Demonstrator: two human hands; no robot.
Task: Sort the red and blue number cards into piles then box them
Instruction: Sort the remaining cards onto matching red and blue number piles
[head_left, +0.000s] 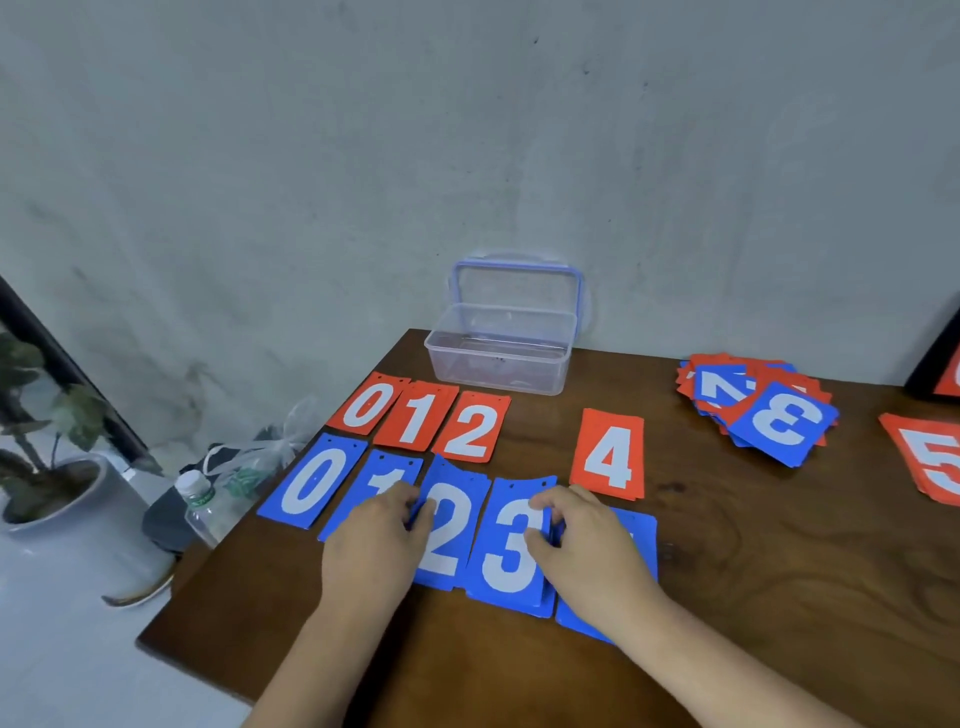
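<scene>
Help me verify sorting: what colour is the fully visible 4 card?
Red rectangular card, white digit 4; clearest in head view.

Red cards (608, 457) and blue cards (311, 483), both white-numbered; dark brown wood-grain table (753, 545); clear box (498, 369)

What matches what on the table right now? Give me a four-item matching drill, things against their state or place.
Things:
1. clear box
2. red 4 pile
3. blue 2 pile
4. blue 3 pile

States:
a. right hand pinches its right edge
b. open, no cards inside, at the back edge of the table
c. left hand grips its left edge
d. no hand on it, in the red row

Pairs: 1-b, 2-d, 3-c, 4-a
</scene>
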